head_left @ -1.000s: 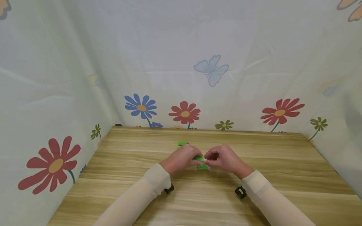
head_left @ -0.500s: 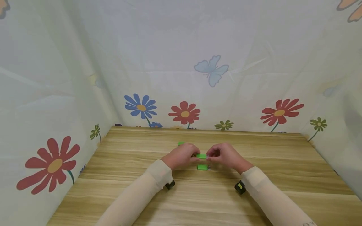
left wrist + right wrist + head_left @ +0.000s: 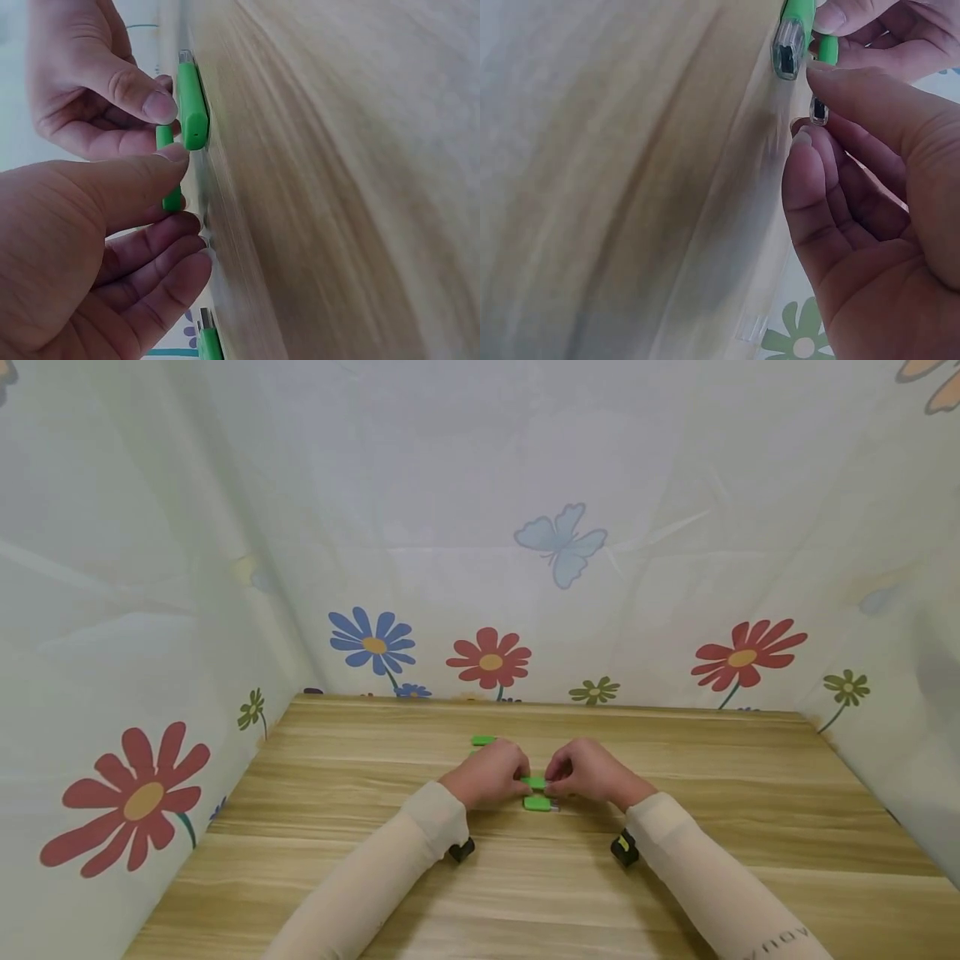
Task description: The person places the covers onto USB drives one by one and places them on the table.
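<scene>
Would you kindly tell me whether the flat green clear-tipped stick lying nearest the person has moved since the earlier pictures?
No: in the head view, the green stick shows no clear shift against the far edge of the wooden table.

**Dark Lettering on a Sleeve**

At about five o'clock in the head view, a short line of dark lettering (image 3: 782, 941) stands on the pale right sleeve (image 3: 708, 868), slanting down to the lower edge. It is too small and skewed to read as a word.
</scene>
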Demonstrator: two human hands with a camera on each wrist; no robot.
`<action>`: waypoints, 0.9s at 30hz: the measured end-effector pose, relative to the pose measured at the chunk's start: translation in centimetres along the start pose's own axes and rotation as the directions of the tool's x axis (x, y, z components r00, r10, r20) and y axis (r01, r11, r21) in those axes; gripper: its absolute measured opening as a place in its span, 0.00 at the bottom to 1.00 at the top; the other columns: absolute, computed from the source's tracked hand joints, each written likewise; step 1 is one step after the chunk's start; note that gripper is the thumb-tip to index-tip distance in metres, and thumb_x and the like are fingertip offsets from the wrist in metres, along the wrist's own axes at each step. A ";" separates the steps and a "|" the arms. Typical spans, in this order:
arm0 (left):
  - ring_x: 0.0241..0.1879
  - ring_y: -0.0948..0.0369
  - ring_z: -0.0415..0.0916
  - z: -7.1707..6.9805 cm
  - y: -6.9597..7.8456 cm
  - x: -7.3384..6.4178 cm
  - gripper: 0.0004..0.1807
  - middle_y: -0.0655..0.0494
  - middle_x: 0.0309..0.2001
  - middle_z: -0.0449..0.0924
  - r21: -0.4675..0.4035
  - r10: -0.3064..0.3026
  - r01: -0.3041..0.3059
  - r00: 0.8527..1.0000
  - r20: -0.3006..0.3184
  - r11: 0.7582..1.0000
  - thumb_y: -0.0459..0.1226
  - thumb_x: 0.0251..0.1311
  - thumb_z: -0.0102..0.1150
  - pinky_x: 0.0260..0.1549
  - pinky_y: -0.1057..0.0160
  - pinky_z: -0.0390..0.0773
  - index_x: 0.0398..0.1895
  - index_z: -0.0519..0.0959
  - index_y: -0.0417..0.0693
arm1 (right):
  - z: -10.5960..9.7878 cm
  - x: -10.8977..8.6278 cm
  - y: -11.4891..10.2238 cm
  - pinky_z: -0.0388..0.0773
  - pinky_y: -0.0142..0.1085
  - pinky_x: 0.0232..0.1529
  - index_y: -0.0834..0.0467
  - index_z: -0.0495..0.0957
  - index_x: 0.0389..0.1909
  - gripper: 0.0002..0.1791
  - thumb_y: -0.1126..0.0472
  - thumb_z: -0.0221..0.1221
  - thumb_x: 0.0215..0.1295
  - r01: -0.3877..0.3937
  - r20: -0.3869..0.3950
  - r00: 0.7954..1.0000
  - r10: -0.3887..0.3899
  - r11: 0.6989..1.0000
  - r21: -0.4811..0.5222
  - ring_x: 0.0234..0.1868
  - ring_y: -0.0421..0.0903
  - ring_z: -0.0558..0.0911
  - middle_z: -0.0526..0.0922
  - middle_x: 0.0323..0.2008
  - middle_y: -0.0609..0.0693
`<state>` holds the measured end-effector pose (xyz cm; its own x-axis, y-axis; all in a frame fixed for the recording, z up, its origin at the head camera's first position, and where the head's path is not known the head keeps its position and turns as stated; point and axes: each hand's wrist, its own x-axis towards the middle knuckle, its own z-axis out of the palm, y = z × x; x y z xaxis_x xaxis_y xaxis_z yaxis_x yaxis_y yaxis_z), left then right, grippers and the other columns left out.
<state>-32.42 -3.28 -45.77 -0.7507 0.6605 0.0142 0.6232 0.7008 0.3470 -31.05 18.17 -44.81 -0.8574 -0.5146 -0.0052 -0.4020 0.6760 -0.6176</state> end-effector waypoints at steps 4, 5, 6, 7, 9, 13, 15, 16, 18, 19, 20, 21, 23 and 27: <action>0.26 0.67 0.71 -0.1 0.1 0.2 0.10 0.67 0.22 0.79 0.031 0.007 -0.008 1.000 0.008 0.999 0.43 0.62 0.71 0.29 0.71 0.71 0.24 0.87 0.55 | -0.1 0.2 -0.1 0.79 0.32 0.33 0.56 0.88 0.31 0.04 0.62 0.73 0.58 0.020 0.006 1.000 -0.020 0.999 -0.026 0.29 0.39 0.80 0.86 0.28 0.44; 0.26 0.68 0.71 -0.2 0.1 0.2 0.09 0.67 0.22 0.80 0.038 0.014 -0.014 1.000 0.008 0.999 0.43 0.62 0.71 0.29 0.71 0.72 0.24 0.87 0.54 | -0.2 0.2 -0.1 0.79 0.32 0.33 0.56 0.88 0.31 0.04 0.62 0.73 0.58 0.023 0.007 1.000 -0.023 0.999 -0.029 0.29 0.38 0.80 0.86 0.28 0.44; 0.26 0.68 0.71 -0.2 0.1 0.3 0.09 0.67 0.22 0.80 0.045 0.021 -0.022 1.000 0.007 0.999 0.42 0.62 0.71 0.30 0.71 0.72 0.24 0.87 0.54 | -0.2 0.3 0.0 0.79 0.32 0.33 0.57 0.88 0.31 0.04 0.63 0.74 0.58 0.026 0.007 1.000 -0.026 0.999 -0.034 0.29 0.38 0.79 0.86 0.28 0.44; 0.26 0.68 0.71 -0.1 0.1 0.4 0.09 0.68 0.22 0.79 0.051 0.030 -0.030 1.000 0.005 0.998 0.42 0.62 0.72 0.30 0.71 0.71 0.24 0.87 0.54 | -0.2 0.3 0.0 0.79 0.32 0.32 0.57 0.88 0.30 0.04 0.63 0.74 0.57 0.030 0.007 1.000 -0.029 0.999 -0.039 0.29 0.38 0.79 0.86 0.28 0.44; 0.26 0.68 0.70 -0.1 0.1 0.5 0.10 0.67 0.21 0.78 0.060 0.045 -0.045 0.999 0.003 0.997 0.41 0.62 0.72 0.30 0.72 0.70 0.22 0.86 0.54 | -0.2 0.4 0.1 0.79 0.31 0.32 0.57 0.87 0.30 0.04 0.63 0.74 0.57 0.027 0.007 1.000 -0.026 0.999 -0.044 0.28 0.38 0.79 0.86 0.27 0.44; 0.25 0.68 0.67 -0.1 0.1 0.6 0.12 0.66 0.20 0.75 0.063 0.049 -0.049 0.999 0.003 0.997 0.41 0.61 0.72 0.30 0.72 0.68 0.20 0.84 0.53 | -0.1 0.5 0.2 0.78 0.31 0.32 0.57 0.88 0.29 0.04 0.63 0.74 0.56 0.029 0.008 1.000 -0.029 0.998 -0.048 0.28 0.37 0.79 0.86 0.27 0.44; 0.24 0.67 0.66 -0.1 0.1 0.6 0.14 0.66 0.19 0.74 0.061 0.043 -0.043 0.999 0.003 0.997 0.41 0.61 0.72 0.29 0.72 0.67 0.19 0.83 0.53 | -0.1 0.5 0.3 0.78 0.31 0.32 0.57 0.88 0.29 0.04 0.63 0.74 0.56 0.032 0.007 0.999 -0.032 0.998 -0.047 0.28 0.37 0.79 0.86 0.27 0.44; 0.24 0.67 0.65 -0.1 0.1 0.6 0.14 0.66 0.19 0.73 0.058 0.038 -0.038 0.999 0.003 0.998 0.41 0.61 0.72 0.29 0.72 0.67 0.18 0.83 0.53 | -0.1 0.5 0.3 0.78 0.31 0.32 0.57 0.88 0.29 0.04 0.63 0.74 0.56 0.033 0.006 0.999 -0.033 0.998 -0.048 0.29 0.37 0.79 0.87 0.27 0.44; 0.24 0.67 0.65 -0.2 0.2 0.6 0.15 0.65 0.19 0.72 0.051 0.031 -0.031 1.000 0.002 0.998 0.41 0.61 0.72 0.29 0.72 0.67 0.17 0.82 0.53 | -0.1 0.5 0.3 0.79 0.31 0.32 0.57 0.88 0.30 0.04 0.63 0.74 0.56 0.032 0.004 0.999 -0.032 0.998 -0.047 0.29 0.37 0.79 0.87 0.28 0.44; 0.23 0.67 0.65 -0.2 0.2 0.6 0.15 0.65 0.19 0.73 0.045 0.028 -0.028 1.000 0.001 0.999 0.40 0.61 0.73 0.29 0.72 0.67 0.17 0.82 0.53 | -0.1 0.5 0.3 0.79 0.31 0.33 0.57 0.88 0.30 0.04 0.63 0.74 0.56 0.030 0.004 1.000 -0.030 0.998 -0.046 0.29 0.37 0.79 0.87 0.28 0.44; 0.23 0.67 0.65 -0.2 0.3 0.6 0.15 0.65 0.19 0.72 0.040 0.023 -0.023 1.000 0.002 0.999 0.40 0.60 0.73 0.29 0.71 0.67 0.17 0.81 0.52 | -0.1 0.5 0.4 0.79 0.31 0.33 0.57 0.88 0.30 0.04 0.63 0.74 0.56 0.028 0.005 1.000 -0.027 0.999 -0.045 0.29 0.37 0.79 0.87 0.28 0.44; 0.23 0.67 0.65 -0.2 0.3 0.6 0.15 0.65 0.19 0.73 0.035 0.019 -0.019 1.000 0.002 0.999 0.40 0.60 0.73 0.29 0.71 0.67 0.17 0.81 0.52 | -0.1 0.5 0.4 0.79 0.31 0.33 0.57 0.88 0.30 0.04 0.63 0.74 0.56 0.023 0.006 1.000 -0.023 0.999 -0.042 0.29 0.38 0.79 0.87 0.28 0.44; 0.24 0.67 0.66 -0.1 0.3 0.7 0.14 0.65 0.20 0.74 0.027 0.008 -0.008 1.000 0.001 1.000 0.40 0.60 0.73 0.29 0.71 0.68 0.18 0.82 0.52 | 0.0 0.5 0.4 0.79 0.32 0.33 0.57 0.88 0.30 0.04 0.63 0.74 0.56 0.017 0.009 1.000 -0.016 0.999 -0.040 0.30 0.38 0.79 0.87 0.28 0.44; 0.25 0.68 0.68 0.2 -0.1 0.8 0.13 0.65 0.22 0.76 0.004 -0.008 0.008 1.000 -0.003 1.000 0.41 0.60 0.73 0.30 0.71 0.70 0.20 0.82 0.53 | 0.0 0.6 0.4 0.79 0.32 0.33 0.58 0.87 0.30 0.05 0.63 0.74 0.56 0.006 0.012 1.000 -0.005 0.999 -0.035 0.29 0.38 0.79 0.86 0.28 0.45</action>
<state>-33.02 -2.78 -46.02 -0.7562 0.6542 0.0142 0.6183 0.7071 0.3431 -31.67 18.10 -45.06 -0.8514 -0.5243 -0.0111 -0.4178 0.6910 -0.5899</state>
